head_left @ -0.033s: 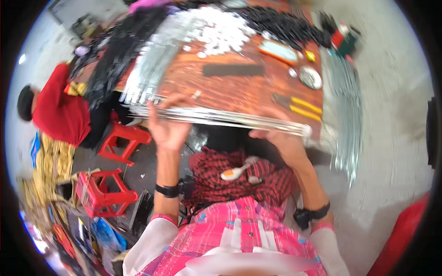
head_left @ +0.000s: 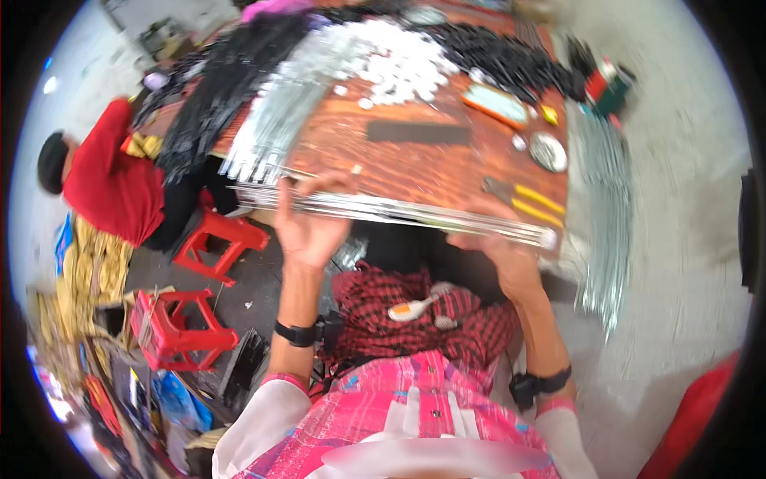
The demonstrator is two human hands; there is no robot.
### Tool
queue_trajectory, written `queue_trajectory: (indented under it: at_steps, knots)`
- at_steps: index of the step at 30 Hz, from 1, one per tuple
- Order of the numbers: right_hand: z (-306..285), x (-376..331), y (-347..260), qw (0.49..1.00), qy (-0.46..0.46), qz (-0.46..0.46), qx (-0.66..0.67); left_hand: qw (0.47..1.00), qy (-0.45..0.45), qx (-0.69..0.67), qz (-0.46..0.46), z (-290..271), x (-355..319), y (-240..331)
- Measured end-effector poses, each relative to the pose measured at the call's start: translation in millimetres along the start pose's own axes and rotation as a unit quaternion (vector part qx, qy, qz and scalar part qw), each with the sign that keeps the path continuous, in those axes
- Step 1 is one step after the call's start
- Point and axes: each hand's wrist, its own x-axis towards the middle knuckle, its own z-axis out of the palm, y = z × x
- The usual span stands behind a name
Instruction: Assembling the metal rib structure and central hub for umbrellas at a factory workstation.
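A long bundle of thin silvery rods point(head_left: 391, 209) spans the front edge of the wooden table, held by both my hands. My left hand point(head_left: 309, 227) supports it toward its left part, palm up, thumb and fingers on either side of the rods. Near the right end, my right hand point(head_left: 503, 239) is closed round the bundle, its fingers slightly blurred. A round white cap point(head_left: 547, 237) shows at that right end. Just beyond the right hand lie pliers with yellow handles point(head_left: 536, 203). A dark flat bar point(head_left: 418, 132) rests farther back on the table.
White caps point(head_left: 399, 68) are heaped at the back, beside a pile of clear rods point(head_left: 279, 120) and black strips point(head_left: 227, 80). An orange-rimmed tray point(head_left: 495, 106) and a round dish point(head_left: 548, 152) stand right. A person in red point(head_left: 112, 184) sits left, near red stools point(head_left: 219, 243).
The whole view has shifted a little, so table and hands appear farther right and slightly lower. Both hands still hold the rod bundle.
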Motion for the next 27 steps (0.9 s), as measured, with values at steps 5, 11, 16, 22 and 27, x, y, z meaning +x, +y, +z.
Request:
queue_trajectory:
  at_steps: [5,11,16,22,27]
  knots:
    - [-17,16,-30,0.982,0.182,-0.040,-0.010,0.922,-0.051,0.271,-0.272,-14,-29,1]
    - [-40,41,-50,0.970,0.228,0.005,-0.088,0.721,-0.230,0.582,-0.296,43,-48,22]
    - [-13,63,-46,0.977,0.174,0.026,-0.120,0.392,-0.232,0.890,0.004,53,-31,6]
    - [-9,87,-45,0.973,0.189,0.062,-0.115,0.491,-0.170,0.847,-0.107,43,-28,3]
    - [-14,81,-32,0.981,0.172,0.054,-0.070,0.528,-0.156,0.828,-0.106,30,-29,5]
